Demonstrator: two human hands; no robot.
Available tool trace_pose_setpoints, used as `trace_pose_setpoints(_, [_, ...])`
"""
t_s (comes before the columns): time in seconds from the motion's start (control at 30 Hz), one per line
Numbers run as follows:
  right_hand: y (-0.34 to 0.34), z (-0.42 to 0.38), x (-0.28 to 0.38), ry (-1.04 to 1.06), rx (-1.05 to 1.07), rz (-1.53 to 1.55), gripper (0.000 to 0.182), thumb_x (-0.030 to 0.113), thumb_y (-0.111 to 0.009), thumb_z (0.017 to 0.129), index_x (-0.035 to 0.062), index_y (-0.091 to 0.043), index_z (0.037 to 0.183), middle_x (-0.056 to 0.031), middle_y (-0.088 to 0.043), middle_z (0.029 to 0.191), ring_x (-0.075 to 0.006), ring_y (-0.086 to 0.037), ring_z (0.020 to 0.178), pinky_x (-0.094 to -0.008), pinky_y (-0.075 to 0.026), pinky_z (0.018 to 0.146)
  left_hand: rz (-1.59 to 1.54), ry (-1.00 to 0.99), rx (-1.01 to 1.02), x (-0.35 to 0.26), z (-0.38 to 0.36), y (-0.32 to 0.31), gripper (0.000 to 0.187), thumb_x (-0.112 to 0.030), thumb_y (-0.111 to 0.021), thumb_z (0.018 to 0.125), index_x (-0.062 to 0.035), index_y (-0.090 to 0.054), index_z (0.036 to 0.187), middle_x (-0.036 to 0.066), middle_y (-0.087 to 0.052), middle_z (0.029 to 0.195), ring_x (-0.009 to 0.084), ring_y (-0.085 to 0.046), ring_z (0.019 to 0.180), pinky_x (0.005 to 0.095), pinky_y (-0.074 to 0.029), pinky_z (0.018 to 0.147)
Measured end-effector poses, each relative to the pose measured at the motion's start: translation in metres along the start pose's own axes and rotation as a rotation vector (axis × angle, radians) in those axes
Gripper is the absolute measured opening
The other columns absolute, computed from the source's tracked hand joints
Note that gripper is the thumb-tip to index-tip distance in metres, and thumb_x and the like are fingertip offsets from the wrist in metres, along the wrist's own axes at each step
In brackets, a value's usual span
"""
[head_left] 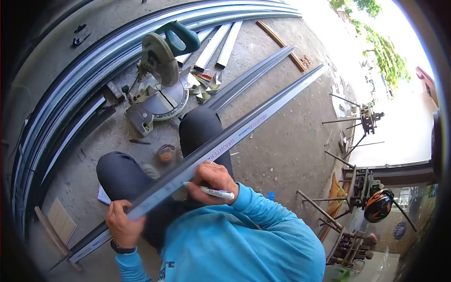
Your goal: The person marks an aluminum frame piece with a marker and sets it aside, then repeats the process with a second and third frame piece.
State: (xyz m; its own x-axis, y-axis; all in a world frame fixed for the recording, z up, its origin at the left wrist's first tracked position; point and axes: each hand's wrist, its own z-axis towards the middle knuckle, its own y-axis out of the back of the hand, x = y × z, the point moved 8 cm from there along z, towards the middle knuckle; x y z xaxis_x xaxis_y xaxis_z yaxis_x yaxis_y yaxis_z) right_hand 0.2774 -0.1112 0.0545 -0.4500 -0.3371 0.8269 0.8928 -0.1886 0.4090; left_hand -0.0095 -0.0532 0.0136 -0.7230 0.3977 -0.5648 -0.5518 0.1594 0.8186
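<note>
Concrete floor (272, 155) is spreading around me in the head view, with a miter saw (164, 89) standing beyond my knees and long metal lengths (112, 47) lying past it. Across my lap I am holding a metal profile (244, 129), its printed face turning up towards me; my legs (199, 134) are probably giving it support. My left hand (124, 223) is gripping it near its lower-left end, likely steadying it, while my right hand (213, 178) is closing around a marker (218, 193), whose tip is meeting or nearly meeting the face; I cannot tell which. Such a low grip is probably giving me fine control. The profile's long axis is running diagonally, one end pointing near-left beside a wooden strip (54, 235), the other pointing far-right over the floor.
</note>
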Motion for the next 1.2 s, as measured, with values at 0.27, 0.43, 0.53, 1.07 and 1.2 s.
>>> trace_pose_setpoints(0.27, [0.011, -0.006, -0.005, 0.036, -0.06, -0.045, 0.024, 0.01, -0.077, 0.089, 0.0087, -0.054, 0.08, -0.0084, -0.06, 0.067, -0.0326, -0.064, 0.065, -0.0435, -0.05, 0.067, 0.017, 0.026, -0.014, -0.003, 0.002, -0.006, 0.041, -0.009, -0.084, 0.066, -0.0041, -0.055, 0.094, 0.012, -0.061, 0.086, 0.0364, -0.06, 0.077, 0.0483, -0.047, 0.072])
trace_pose_setpoints(0.43, [0.016, -0.009, -0.001, 0.03, -0.069, -0.026, 0.023, 0.01, -0.077, 0.088, 0.0083, -0.054, 0.082, -0.0083, -0.061, 0.067, -0.0327, -0.065, 0.065, -0.044, -0.05, 0.067, 0.018, 0.039, 0.012, 0.001, 0.001, -0.009, 0.041, -0.01, -0.083, 0.068, -0.0037, -0.052, 0.093, 0.012, -0.059, 0.085, 0.038, -0.06, 0.078, 0.0486, -0.047, 0.072])
trace_pose_setpoints(0.53, [0.016, -0.01, -0.001, 0.042, -0.078, -0.025, 0.023, 0.009, -0.077, 0.088, 0.0084, -0.054, 0.082, -0.0082, -0.061, 0.067, -0.0326, -0.065, 0.065, -0.044, -0.05, 0.067, 0.016, 0.04, 0.013, -0.002, 0.002, -0.007, 0.04, -0.01, -0.082, 0.069, -0.0035, -0.051, 0.093, 0.013, -0.059, 0.085, 0.0385, -0.06, 0.078, 0.0487, -0.048, 0.073])
trace_pose_setpoints(1.07, [0.002, -0.005, -0.007, -0.007, -0.072, -0.091, 0.025, 0.001, -0.083, 0.079, 0.0077, -0.059, 0.075, -0.0086, -0.061, 0.067, -0.0293, -0.06, 0.06, -0.0394, -0.046, 0.066, 0.029, 0.031, -0.001, -0.01, 0.007, 0.004, 0.041, -0.015, -0.092, 0.07, -0.0072, -0.059, 0.092, 0.01, -0.064, 0.082, 0.0325, -0.069, 0.079, 0.0442, -0.055, 0.069])
trace_pose_setpoints(1.2, [-0.005, 0.0, 0.001, 0.01, -0.01, -0.147, 0.024, 0.002, -0.083, 0.078, 0.0083, -0.06, 0.076, -0.0064, -0.063, 0.068, -0.0272, -0.061, 0.062, -0.0386, -0.046, 0.07, 0.009, -0.016, -0.022, -0.008, 0.007, 0.003, 0.041, -0.016, -0.092, 0.072, -0.006, -0.058, 0.092, 0.01, -0.062, 0.081, 0.0326, -0.067, 0.078, 0.0451, -0.054, 0.069])
